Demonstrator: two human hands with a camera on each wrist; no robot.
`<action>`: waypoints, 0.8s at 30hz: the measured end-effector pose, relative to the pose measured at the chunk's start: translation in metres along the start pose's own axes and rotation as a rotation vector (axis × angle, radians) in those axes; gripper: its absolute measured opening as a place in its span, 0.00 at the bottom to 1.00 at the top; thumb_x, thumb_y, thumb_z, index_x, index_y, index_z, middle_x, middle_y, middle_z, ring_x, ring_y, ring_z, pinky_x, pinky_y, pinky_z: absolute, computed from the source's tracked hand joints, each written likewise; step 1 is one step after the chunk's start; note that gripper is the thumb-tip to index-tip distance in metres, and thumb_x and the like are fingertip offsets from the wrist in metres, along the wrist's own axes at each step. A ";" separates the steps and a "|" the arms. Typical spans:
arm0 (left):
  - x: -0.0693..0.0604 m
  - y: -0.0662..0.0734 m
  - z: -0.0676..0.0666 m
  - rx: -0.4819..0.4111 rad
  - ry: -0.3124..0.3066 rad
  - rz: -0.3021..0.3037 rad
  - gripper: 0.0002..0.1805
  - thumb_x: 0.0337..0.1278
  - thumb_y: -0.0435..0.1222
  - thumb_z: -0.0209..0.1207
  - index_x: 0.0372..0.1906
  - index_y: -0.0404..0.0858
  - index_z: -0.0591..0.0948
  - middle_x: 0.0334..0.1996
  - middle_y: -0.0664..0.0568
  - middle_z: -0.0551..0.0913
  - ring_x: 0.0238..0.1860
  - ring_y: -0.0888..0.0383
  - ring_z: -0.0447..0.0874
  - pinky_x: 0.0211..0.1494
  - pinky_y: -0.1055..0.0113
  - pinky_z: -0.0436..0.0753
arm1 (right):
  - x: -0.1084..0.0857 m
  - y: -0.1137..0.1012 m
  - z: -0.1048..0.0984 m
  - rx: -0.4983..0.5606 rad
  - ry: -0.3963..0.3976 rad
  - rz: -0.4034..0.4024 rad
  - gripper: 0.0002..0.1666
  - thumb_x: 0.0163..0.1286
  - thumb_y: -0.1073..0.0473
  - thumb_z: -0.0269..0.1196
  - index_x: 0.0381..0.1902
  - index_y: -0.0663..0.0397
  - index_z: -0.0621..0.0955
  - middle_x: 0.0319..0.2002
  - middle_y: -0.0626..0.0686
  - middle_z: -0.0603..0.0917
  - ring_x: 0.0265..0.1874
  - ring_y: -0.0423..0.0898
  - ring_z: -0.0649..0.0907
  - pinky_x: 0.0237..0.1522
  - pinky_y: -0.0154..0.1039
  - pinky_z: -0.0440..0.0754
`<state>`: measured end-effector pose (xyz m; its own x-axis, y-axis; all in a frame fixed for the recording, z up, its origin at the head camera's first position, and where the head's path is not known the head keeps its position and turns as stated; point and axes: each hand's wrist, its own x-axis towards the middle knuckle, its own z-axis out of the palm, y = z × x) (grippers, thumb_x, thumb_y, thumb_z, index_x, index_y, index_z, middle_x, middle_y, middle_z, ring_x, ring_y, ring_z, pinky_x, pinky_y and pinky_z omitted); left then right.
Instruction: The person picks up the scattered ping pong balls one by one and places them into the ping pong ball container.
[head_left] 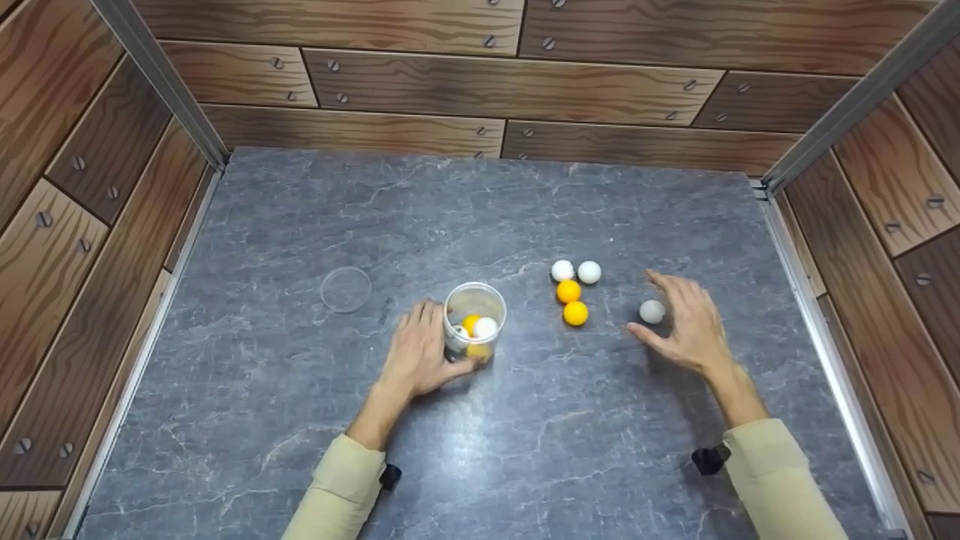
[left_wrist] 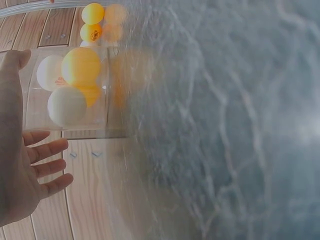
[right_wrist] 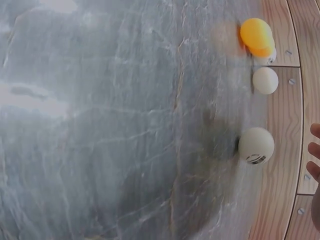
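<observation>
A clear cup [head_left: 475,300] holding several white and orange balls stands mid-table. My left hand [head_left: 424,352] rests around its left and near side, thumb at the front; in the left wrist view the hand [left_wrist: 20,170] has its fingers spread beside the cup [left_wrist: 35,110]. My right hand [head_left: 690,322] is spread around a lone white ball [head_left: 652,311], thumb and fingers apart, with a gap between. In the right wrist view that ball [right_wrist: 256,145] lies apart from the fingertips [right_wrist: 314,150] at the edge.
Between the cup and my right hand lie two white balls [head_left: 589,271] and two orange balls [head_left: 575,313]. A clear round lid [head_left: 346,289] lies left of the cup. Wood-patterned walls [head_left: 495,82] enclose the grey table [head_left: 300,450] at the back and sides.
</observation>
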<state>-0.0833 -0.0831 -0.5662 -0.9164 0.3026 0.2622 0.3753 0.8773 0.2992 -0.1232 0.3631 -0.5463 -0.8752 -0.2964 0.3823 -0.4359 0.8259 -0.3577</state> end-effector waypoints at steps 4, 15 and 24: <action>0.001 0.000 0.000 0.006 -0.004 -0.004 0.54 0.47 0.76 0.58 0.61 0.32 0.73 0.53 0.40 0.81 0.56 0.44 0.79 0.57 0.51 0.80 | -0.002 0.006 0.001 0.003 0.001 0.011 0.54 0.54 0.42 0.77 0.75 0.55 0.72 0.61 0.64 0.82 0.60 0.65 0.79 0.61 0.62 0.71; 0.003 0.003 0.003 -0.034 -0.030 -0.016 0.56 0.45 0.75 0.61 0.63 0.32 0.72 0.58 0.38 0.81 0.60 0.43 0.79 0.62 0.49 0.80 | -0.006 0.022 0.004 -0.011 -0.008 0.056 0.52 0.55 0.45 0.76 0.74 0.60 0.73 0.61 0.66 0.82 0.60 0.67 0.78 0.63 0.65 0.70; 0.002 0.001 0.000 -0.044 -0.032 -0.025 0.56 0.45 0.75 0.61 0.64 0.31 0.72 0.58 0.38 0.81 0.61 0.42 0.79 0.62 0.49 0.81 | -0.006 0.030 0.010 -0.031 -0.060 0.120 0.53 0.56 0.42 0.78 0.74 0.58 0.72 0.62 0.65 0.81 0.61 0.67 0.77 0.64 0.65 0.70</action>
<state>-0.0848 -0.0813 -0.5653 -0.9294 0.2927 0.2247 0.3569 0.8680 0.3453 -0.1328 0.3846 -0.5683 -0.9321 -0.2221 0.2861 -0.3214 0.8713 -0.3708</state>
